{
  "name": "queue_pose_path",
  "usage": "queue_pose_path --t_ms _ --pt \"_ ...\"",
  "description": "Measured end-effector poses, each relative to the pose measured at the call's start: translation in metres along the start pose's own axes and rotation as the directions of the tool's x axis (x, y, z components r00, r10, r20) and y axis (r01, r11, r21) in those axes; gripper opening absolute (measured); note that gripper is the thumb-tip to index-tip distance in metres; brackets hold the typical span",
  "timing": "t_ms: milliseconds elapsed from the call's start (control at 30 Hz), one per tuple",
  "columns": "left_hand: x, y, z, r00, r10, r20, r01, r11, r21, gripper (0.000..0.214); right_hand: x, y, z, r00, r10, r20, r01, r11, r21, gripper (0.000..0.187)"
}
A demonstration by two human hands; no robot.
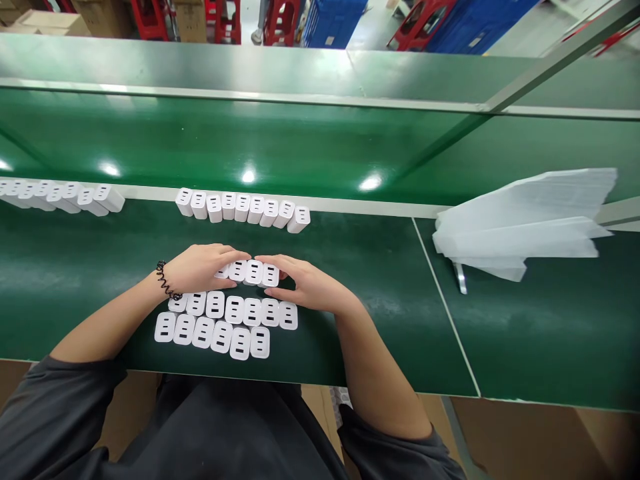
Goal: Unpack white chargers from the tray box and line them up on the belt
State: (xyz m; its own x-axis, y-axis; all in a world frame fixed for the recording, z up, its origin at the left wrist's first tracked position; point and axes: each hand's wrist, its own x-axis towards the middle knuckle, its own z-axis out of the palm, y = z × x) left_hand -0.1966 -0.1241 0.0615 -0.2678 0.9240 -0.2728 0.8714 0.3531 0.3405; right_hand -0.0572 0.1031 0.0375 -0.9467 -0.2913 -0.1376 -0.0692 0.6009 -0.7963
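Observation:
Several white charger blocks [235, 319] stand in rows on the green work table [350, 320] just in front of me. My left hand [200, 267] and my right hand [305, 285] press in from either side on the farthest short row of chargers [254, 273], fingers curved round its ends. A black coiled band circles my left wrist. Two fuller rows of chargers lie nearer to me, below the hands.
Another row of chargers [243, 207] lines the table's far edge, and a further row [65, 195] sits at the far left. A stack of white plastic bags [525, 223] lies at the right. A green conveyor belt [250, 143] runs behind.

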Motion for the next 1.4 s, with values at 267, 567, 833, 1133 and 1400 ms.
queue_pose_path --t_ms 267,567,833,1133,1400 --pt "0.001 0.004 -0.001 1.0 0.008 0.002 -0.008 0.999 0.039 0.057 0.003 0.0 0.005 1.0 -0.022 -0.02 0.022 1.0 -0.002 0.054" --pt "0.007 0.011 0.009 0.993 0.037 -0.113 -0.03 0.997 0.065 0.055 0.002 -0.002 0.006 0.999 -0.002 -0.037 0.0 0.999 -0.05 0.058" --pt "0.009 0.015 0.012 0.973 0.065 -0.223 -0.059 0.998 0.031 0.04 0.0 0.002 0.003 0.997 0.021 -0.071 -0.025 0.998 -0.06 0.06" --pt "0.004 0.008 0.0 0.891 -0.049 -0.451 -0.053 0.976 -0.21 0.041 -0.002 0.004 -0.001 0.995 0.042 -0.091 -0.048 0.997 -0.057 0.063" --pt "0.003 -0.009 -0.011 0.906 -0.157 -0.394 -0.004 0.926 -0.378 0.038 -0.003 -0.001 -0.002 0.993 0.079 -0.086 -0.086 0.993 -0.083 0.061"
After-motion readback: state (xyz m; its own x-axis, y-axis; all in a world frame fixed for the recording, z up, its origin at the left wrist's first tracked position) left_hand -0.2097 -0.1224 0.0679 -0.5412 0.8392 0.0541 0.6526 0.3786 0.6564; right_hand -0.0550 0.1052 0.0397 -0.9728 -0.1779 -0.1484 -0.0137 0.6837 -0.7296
